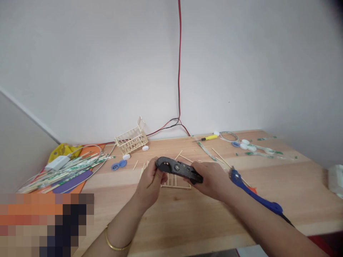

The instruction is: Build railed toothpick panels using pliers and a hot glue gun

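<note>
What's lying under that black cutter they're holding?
A frame of thin sticks lies on the table beneath the cutter. The left hand and right hand hide its ends.

- The left hand (151,182) is raised at mid-frame, fingers curled closed in a grip, its forearm reaching in from the lower left.
- The right hand (211,178) is level with it, fingers wrapped tight, back upward, its forearm coming from the lower right.
- The two are near each other, not touching.
</note>
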Available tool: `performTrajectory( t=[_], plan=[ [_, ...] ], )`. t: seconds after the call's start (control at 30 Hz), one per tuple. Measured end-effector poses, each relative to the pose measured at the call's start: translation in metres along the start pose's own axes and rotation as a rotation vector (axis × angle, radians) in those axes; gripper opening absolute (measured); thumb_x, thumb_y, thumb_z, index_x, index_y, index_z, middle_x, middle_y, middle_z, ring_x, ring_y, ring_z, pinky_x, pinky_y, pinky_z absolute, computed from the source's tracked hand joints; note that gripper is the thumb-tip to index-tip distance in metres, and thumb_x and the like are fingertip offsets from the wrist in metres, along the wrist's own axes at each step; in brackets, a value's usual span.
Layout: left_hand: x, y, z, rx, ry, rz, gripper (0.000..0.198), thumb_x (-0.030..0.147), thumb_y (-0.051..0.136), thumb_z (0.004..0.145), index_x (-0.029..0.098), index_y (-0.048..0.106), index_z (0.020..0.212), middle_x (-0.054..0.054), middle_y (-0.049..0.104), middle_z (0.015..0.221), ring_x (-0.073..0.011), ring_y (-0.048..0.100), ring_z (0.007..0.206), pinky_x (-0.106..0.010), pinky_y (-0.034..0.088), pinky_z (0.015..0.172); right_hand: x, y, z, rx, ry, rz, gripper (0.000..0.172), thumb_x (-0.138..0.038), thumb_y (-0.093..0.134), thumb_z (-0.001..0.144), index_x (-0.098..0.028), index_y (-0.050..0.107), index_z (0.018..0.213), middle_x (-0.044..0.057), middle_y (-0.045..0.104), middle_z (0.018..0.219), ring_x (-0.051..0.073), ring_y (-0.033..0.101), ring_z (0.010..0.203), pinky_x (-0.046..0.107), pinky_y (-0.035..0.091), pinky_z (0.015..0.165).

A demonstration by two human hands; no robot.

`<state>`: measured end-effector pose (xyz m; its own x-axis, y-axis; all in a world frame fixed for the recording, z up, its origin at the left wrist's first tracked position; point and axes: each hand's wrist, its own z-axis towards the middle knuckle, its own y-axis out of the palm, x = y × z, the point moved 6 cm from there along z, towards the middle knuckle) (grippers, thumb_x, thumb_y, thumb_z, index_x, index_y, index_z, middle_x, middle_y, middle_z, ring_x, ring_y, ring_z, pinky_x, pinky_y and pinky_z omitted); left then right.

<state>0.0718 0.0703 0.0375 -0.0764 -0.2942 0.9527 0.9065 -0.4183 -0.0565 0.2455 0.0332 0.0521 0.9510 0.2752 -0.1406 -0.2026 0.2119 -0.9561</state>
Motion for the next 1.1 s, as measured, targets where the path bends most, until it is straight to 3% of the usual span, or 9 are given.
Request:
performTrajectory(
  t=[0.23,0.37,0.5,0.67,0.9,1.1],
  plan=[
    [0.008,-0.004,0.002,-0.004,0.024,0.109,0.024,0.038,0.038,0.096,0.018,0.049,0.087,0.005,0.041,0.063,-0.0094,0.040,0.056,-0.025,0.034,0.054,0.004,0.004,-0.001,-0.005,0.056,0.042,0.018,-0.038,0.058,0.080,-0.020,0.055,0.077,0.003,0.067,0.068,0.018,0.061,0.060,0.025,0.025,0.052],
    [0.011,-0.002,0.004,0.011,0.020,-0.050,0.027,0.041,0.043,0.093,0.017,0.051,0.083,0.003,0.044,0.071,-0.0080,0.039,0.054,-0.023,0.035,0.051,0.015,-0.001,0.002,0.059,0.142,0.275,0.027,-0.044,0.054,0.083,-0.021,0.050,0.071,-0.001,0.059,0.061,0.014,0.053,0.055,0.022,0.030,0.051],
    [0.011,0.000,0.005,0.036,-0.021,-0.206,0.029,0.041,0.049,0.090,0.015,0.053,0.079,0.001,0.044,0.078,-0.0064,0.036,0.053,-0.023,0.035,0.048,0.029,-0.011,0.004,0.157,0.214,0.347,0.030,-0.047,0.054,0.082,-0.022,0.046,0.068,-0.003,0.052,0.058,0.013,0.048,0.054,0.023,0.032,0.051],
    [0.006,0.004,0.004,-0.007,-0.066,-0.329,0.026,0.039,0.049,0.091,0.016,0.053,0.079,0.004,0.039,0.068,-0.0066,0.033,0.051,-0.022,0.034,0.049,0.009,-0.012,0.002,0.045,0.058,0.410,0.021,-0.039,0.059,0.079,-0.022,0.052,0.090,-0.001,0.058,0.071,0.015,0.052,0.062,0.024,0.035,0.056],
    [0.008,0.004,0.003,-0.020,-0.036,-0.260,0.028,0.044,0.048,0.091,0.018,0.053,0.085,0.006,0.035,0.062,-0.0082,0.036,0.052,-0.023,0.037,0.050,-0.001,-0.010,0.001,0.013,0.014,0.247,0.025,-0.044,0.058,0.078,-0.021,0.050,0.079,0.002,0.057,0.071,0.016,0.049,0.064,0.025,0.030,0.056],
    [0.004,0.004,0.002,-0.009,-0.045,-0.221,0.028,0.044,0.046,0.091,0.018,0.052,0.083,0.006,0.036,0.063,-0.0081,0.036,0.051,-0.023,0.036,0.049,0.001,-0.011,0.000,0.015,0.000,0.184,0.019,-0.037,0.059,0.078,-0.020,0.050,0.079,0.003,0.061,0.075,0.017,0.053,0.067,0.025,0.031,0.057]
  ],
)
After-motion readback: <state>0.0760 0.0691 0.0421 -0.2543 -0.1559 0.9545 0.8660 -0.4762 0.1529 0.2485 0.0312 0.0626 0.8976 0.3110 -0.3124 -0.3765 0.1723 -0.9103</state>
